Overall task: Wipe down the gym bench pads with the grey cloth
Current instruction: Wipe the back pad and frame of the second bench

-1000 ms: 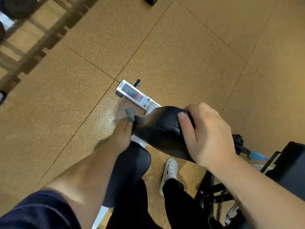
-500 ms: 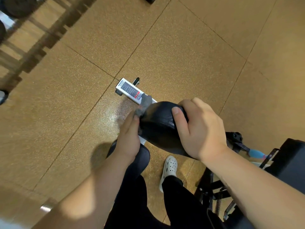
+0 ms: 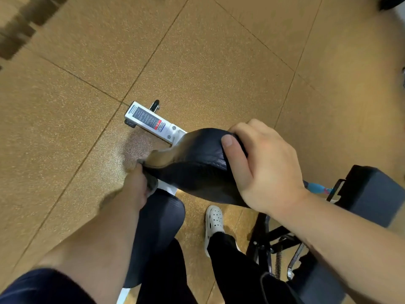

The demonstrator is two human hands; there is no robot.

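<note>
Black pad (image 3: pixel 197 170) fills the middle, with the right hand (image 3: pixel 267 170) clamped round its end at 3 o'clock. At its 8 o'clock edge, the left hand (image 3: pixel 135 187) clutches the cloth (image 3: pixel 152 184), bunched against the pad's lower side.

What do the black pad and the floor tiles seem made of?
Pad: probably vinyl or faux leather, black with a soft sheen; fine grain and creases show. Floor: speckled tan tiles, mostly matte, maybe rubber or cork; granular flecks and seams.
</note>
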